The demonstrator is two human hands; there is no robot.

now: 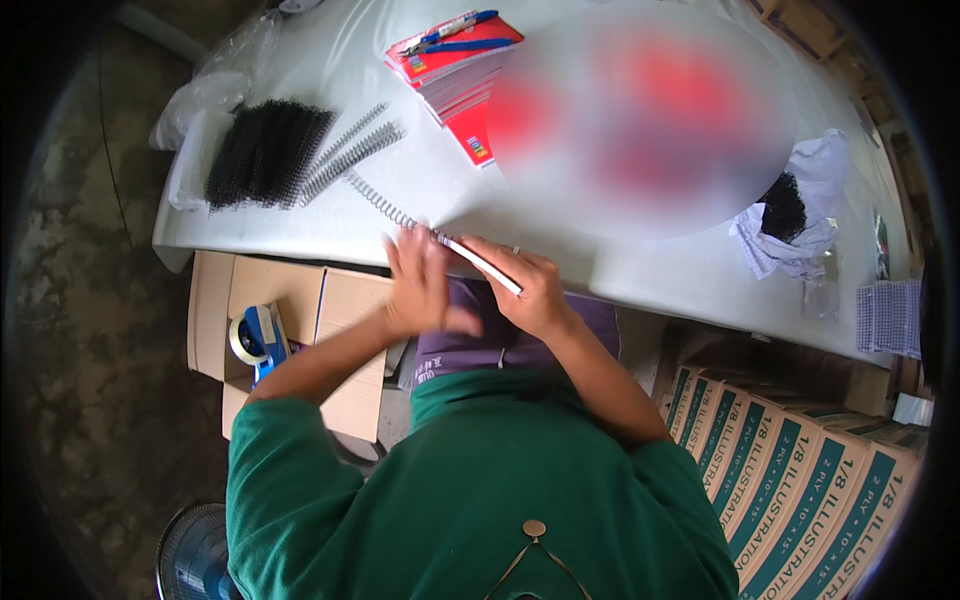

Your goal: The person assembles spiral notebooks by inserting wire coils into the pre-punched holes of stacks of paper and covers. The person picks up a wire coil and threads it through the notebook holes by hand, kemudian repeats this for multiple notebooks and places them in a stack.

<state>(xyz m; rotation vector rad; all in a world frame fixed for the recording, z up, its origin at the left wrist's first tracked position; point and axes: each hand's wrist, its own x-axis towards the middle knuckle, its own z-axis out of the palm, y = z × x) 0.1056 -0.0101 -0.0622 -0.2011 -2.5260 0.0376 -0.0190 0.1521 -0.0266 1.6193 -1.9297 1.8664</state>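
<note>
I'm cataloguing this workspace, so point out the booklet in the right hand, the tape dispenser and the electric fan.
Booklet (482, 266), head view: middle of its white edge.
Tape dispenser (269, 333), head view: its blue body.
Electric fan (194, 555), head view: its round grille.

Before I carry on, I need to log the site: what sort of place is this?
Probably a small bookbinding workshop: bunched black spiral coils and red-covered booklets lie on a white-covered table, with cardboard cartons at the right.
</note>
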